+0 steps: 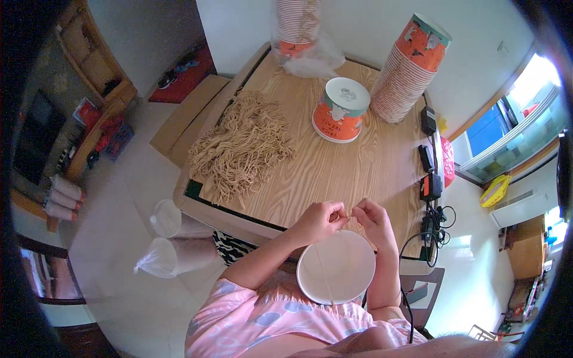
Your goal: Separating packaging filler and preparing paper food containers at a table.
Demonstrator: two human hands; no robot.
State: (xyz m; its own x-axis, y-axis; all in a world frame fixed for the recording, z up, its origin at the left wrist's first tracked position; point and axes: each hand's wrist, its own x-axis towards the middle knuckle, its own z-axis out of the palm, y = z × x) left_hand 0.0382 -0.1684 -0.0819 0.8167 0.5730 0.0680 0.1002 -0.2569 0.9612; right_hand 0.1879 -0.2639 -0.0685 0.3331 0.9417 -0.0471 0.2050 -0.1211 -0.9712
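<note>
A white-lined paper bucket (352,271) rests in my lap, its open mouth facing up. A thin tan cord (322,267) runs across the mouth to the near rim. Just beyond the far rim, my left hand (322,222) and my right hand (375,222) are close together, fingertips pinched on the cord; the exact spot under the fingers is partly hidden. A large heap of loose tan cords (248,143) lies on the left of the table. One orange bucket with a green band (339,116) stands upside down in the middle.
On the wooden table (322,173) a tall leaning stack of nested buckets (406,71) stands far right, and another stack in plastic (296,24) at the back. Black adapters and cables (430,186) line the right edge. Bagged bucket stacks (185,256) lie on the floor left.
</note>
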